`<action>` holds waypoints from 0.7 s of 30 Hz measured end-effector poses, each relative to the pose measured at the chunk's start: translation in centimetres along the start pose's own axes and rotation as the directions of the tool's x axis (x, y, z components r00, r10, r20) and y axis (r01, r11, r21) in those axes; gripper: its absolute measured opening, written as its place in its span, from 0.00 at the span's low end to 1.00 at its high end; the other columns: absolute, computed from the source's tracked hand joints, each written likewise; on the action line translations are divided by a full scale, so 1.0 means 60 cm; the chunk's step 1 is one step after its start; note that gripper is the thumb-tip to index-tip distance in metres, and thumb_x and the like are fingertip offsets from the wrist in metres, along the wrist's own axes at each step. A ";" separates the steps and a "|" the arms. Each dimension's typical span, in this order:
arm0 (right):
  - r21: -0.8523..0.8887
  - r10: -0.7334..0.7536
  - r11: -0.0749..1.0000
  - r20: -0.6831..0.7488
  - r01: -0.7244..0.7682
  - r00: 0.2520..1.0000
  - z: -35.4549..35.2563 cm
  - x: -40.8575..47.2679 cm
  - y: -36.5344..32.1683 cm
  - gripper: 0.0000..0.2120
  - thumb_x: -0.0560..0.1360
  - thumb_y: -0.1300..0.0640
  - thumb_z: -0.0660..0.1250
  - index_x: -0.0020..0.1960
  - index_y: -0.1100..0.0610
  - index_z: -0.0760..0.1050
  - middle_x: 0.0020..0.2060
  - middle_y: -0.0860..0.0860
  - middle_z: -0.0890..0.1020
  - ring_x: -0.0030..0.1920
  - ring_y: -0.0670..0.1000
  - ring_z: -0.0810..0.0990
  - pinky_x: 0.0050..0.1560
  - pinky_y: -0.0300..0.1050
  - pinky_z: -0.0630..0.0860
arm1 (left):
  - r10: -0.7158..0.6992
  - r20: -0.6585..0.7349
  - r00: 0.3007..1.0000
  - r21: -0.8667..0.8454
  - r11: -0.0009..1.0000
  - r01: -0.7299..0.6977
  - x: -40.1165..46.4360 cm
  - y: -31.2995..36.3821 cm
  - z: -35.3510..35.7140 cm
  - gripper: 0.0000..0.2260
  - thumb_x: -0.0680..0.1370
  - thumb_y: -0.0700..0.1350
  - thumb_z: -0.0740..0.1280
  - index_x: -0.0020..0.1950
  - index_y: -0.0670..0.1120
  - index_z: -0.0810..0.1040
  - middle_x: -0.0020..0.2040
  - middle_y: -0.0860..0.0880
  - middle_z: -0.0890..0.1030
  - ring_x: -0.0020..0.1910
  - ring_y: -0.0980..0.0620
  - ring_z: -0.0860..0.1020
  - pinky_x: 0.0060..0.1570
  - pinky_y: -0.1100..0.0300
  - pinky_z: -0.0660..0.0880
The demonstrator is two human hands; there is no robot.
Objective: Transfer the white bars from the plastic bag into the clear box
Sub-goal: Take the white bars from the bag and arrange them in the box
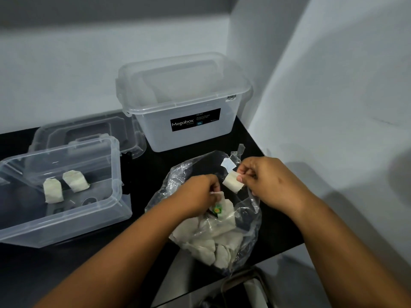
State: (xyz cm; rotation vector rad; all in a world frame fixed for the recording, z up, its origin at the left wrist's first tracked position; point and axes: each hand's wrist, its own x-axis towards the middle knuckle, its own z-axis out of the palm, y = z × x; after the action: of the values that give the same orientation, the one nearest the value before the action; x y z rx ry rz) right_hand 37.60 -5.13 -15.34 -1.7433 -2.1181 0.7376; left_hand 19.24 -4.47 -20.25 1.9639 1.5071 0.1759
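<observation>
A crumpled clear plastic bag [249,221] lies on the black counter, holding several white bars [204,243]. My left hand [198,194] reaches into the bag's mouth, fingers closed on a white bar [216,194]. My right hand [269,181] is at the bag's upper right edge, pinching another white bar [232,184] just above the bag. The small clear box [66,221] stands open at the left, with two white bars [53,190] [75,180] lying on its bottom.
A large closed Megabox container [184,121] stands behind the bag against the wall. A clear lid [89,132] lies behind the small box. A white wall rises at the right; the counter's edge and a sink [244,290] are near my arms.
</observation>
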 end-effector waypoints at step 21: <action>0.020 0.046 0.999 0.013 -0.046 0.999 0.007 -0.003 -0.021 0.02 0.77 0.55 0.67 0.48 0.51 0.79 0.40 0.47 0.82 0.37 0.44 0.79 0.37 0.37 0.71 | 0.069 0.020 0.997 0.434 0.898 -0.071 0.004 -0.019 0.023 0.14 0.72 0.53 0.72 0.53 0.49 0.80 0.53 0.48 0.78 0.53 0.48 0.75 0.51 0.55 0.74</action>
State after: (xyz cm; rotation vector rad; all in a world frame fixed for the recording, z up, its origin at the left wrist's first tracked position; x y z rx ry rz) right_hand 36.42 -5.57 -14.97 -1.7870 -2.0778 0.7812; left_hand 19.02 -4.69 -22.05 2.3656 1.5733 -0.1506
